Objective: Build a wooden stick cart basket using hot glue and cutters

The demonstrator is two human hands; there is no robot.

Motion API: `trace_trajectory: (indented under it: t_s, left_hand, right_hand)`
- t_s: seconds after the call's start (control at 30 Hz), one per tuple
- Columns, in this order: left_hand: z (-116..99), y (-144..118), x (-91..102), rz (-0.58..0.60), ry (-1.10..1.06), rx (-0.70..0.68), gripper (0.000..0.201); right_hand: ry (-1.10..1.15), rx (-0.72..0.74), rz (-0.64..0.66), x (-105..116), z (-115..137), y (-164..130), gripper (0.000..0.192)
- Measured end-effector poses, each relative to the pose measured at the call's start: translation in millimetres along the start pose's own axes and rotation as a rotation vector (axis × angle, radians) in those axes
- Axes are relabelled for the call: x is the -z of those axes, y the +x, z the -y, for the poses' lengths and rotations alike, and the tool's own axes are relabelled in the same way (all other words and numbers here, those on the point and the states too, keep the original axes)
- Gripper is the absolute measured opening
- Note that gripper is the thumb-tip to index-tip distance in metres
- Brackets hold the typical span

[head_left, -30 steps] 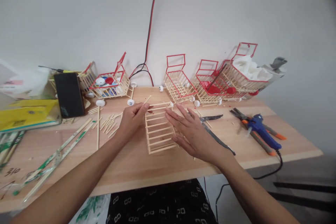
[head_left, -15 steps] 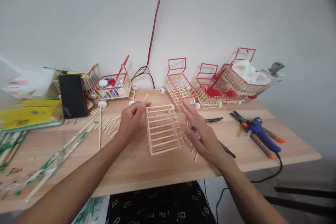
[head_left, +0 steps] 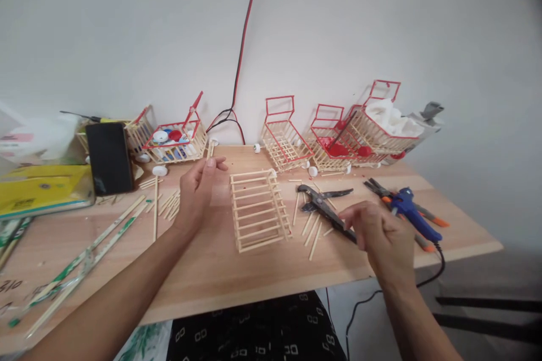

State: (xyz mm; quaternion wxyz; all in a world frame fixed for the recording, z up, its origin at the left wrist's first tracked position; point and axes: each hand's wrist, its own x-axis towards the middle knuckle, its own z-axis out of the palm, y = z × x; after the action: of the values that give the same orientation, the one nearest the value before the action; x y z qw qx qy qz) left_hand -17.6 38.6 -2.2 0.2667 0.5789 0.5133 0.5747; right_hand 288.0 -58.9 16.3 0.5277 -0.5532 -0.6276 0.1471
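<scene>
A small slatted frame of pale wooden sticks (head_left: 256, 211) lies on the table between my two hands, touching neither. To its left is my left hand (head_left: 197, 192), empty as far as I can see, its fingers loosely extended beside a thin stick with a white wheel (head_left: 214, 142). The hand hides that stick's lower end. My right hand (head_left: 379, 237) is over the handle end of dark-handled cutters (head_left: 324, 207), fingers loosely curled and apart. Whether it touches the handle is unclear. Short cut sticks (head_left: 312, 237) lie between frame and cutters.
Red-trimmed stick carts (head_left: 288, 149) line the wall. A blue glue gun (head_left: 409, 208) lies over orange-handled pliers (head_left: 434, 215) at right, its cord running off the edge. At left are a phone (head_left: 110, 158), a yellow packet (head_left: 42, 189), long sticks (head_left: 91, 256) and short sticks (head_left: 170, 204).
My right hand has left the frame's right side, moving right and down over the cutters' handles, its fingers curling. My left hand has drawn slightly away from the frame. The view has shifted a little.
</scene>
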Motion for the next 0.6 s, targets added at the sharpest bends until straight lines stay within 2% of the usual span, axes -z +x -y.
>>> trace_trajectory:
  t_s: [0.13,0.23,0.4,0.6]
  left_hand:
    - [0,-1,-1.1,0.017,-0.016,0.001,0.044]
    - [0,-3,-2.3,0.028,-0.011,0.001,0.043]
    - [-1,-4,-2.8,0.043,-0.013,-0.007,0.04]
    - [0,-3,-2.2,0.049,-0.004,0.013,0.044]
  right_hand:
    - [-0.183,0.308,0.226,-19,8,9,0.025]
    - [-0.234,0.477,0.365,-40,10,18,0.044]
    - [-0.324,0.467,0.523,-61,2,20,0.059]
    - [-0.318,0.462,0.598,-61,-2,17,0.065]
